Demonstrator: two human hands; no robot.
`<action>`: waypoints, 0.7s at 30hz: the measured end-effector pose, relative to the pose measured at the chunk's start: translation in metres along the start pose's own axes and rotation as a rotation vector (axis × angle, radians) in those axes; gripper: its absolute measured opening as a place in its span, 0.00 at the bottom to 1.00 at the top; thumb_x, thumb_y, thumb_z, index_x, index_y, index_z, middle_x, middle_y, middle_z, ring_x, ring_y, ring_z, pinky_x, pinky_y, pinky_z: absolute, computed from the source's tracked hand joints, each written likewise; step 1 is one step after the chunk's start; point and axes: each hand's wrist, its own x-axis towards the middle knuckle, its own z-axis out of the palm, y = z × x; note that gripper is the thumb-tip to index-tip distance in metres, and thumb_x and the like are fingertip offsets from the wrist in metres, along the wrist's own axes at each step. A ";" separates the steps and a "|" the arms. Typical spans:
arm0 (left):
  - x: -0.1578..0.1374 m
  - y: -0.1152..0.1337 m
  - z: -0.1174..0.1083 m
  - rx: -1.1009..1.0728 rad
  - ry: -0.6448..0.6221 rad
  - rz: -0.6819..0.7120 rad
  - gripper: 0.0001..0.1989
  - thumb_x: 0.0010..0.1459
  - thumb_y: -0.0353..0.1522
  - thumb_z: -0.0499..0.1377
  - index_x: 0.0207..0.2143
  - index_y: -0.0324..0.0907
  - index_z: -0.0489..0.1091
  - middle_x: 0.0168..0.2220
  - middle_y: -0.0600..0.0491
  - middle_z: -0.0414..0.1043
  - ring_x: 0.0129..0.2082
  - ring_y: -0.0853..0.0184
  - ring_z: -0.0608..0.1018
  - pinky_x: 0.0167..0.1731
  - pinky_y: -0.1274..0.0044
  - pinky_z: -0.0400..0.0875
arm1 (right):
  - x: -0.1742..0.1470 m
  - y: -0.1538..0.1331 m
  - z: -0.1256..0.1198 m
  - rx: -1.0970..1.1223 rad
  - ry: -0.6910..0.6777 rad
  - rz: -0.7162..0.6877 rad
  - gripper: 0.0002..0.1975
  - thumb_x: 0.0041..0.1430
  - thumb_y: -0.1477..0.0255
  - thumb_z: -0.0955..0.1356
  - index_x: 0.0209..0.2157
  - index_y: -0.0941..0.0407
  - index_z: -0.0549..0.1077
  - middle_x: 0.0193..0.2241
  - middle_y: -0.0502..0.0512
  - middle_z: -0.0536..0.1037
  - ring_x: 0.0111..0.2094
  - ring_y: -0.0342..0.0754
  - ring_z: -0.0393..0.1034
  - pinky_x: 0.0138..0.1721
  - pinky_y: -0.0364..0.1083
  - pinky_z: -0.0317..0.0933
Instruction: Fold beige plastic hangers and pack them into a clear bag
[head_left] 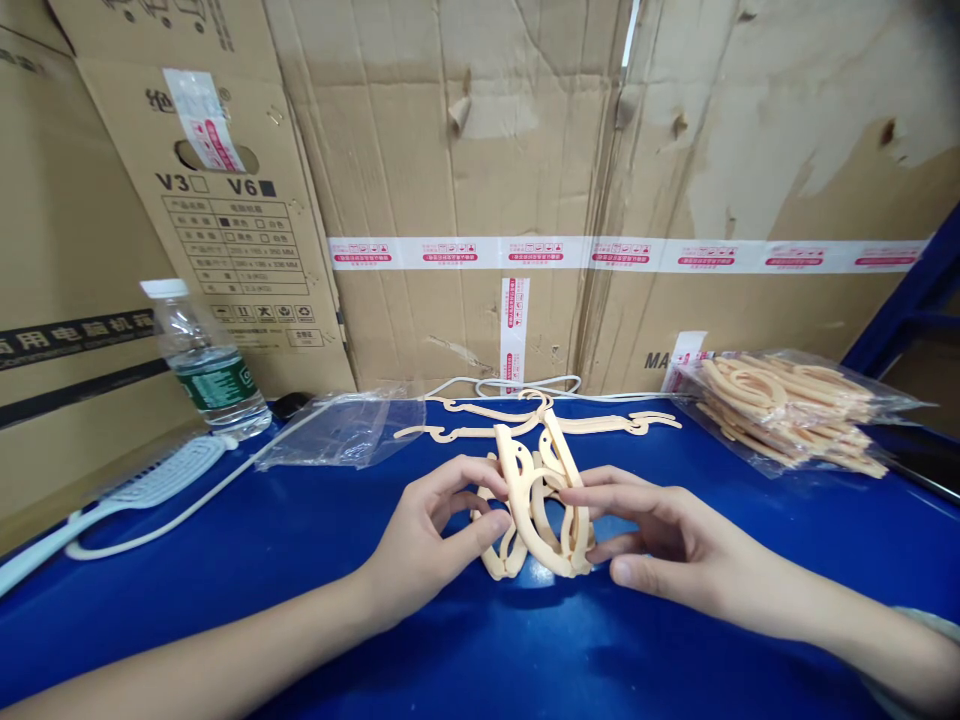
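Observation:
Cream-coloured folding hangers (529,510) stand folded on the blue table in front of me, their curved arms overlapping. My left hand (442,525) pinches the left side between thumb and index finger. On the right side, the fingertips of my right hand (660,540) grip the edge, while its thumb stays apart from the hanger. Just behind them, more cream hangers (600,425) lie spread open with their hooks showing. How many pieces are folded together between my hands I cannot tell.
Bagged folded hangers (787,410) are piled at the right. An empty clear bag (330,430), a water bottle (217,370) and a pale blue hairbrush (165,475) lie or stand at the left. A white cable (217,500) crosses the table (420,660). Cardboard (450,160) walls the back.

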 end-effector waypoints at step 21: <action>0.000 0.000 0.002 -0.010 -0.163 -0.075 0.13 0.59 0.29 0.62 0.47 0.45 0.71 0.49 0.50 0.72 0.48 0.64 0.75 0.47 0.73 0.72 | 0.000 -0.008 0.008 -0.090 0.005 0.014 0.27 0.61 0.71 0.69 0.61 0.43 0.63 0.60 0.56 0.54 0.48 0.47 0.70 0.47 0.49 0.71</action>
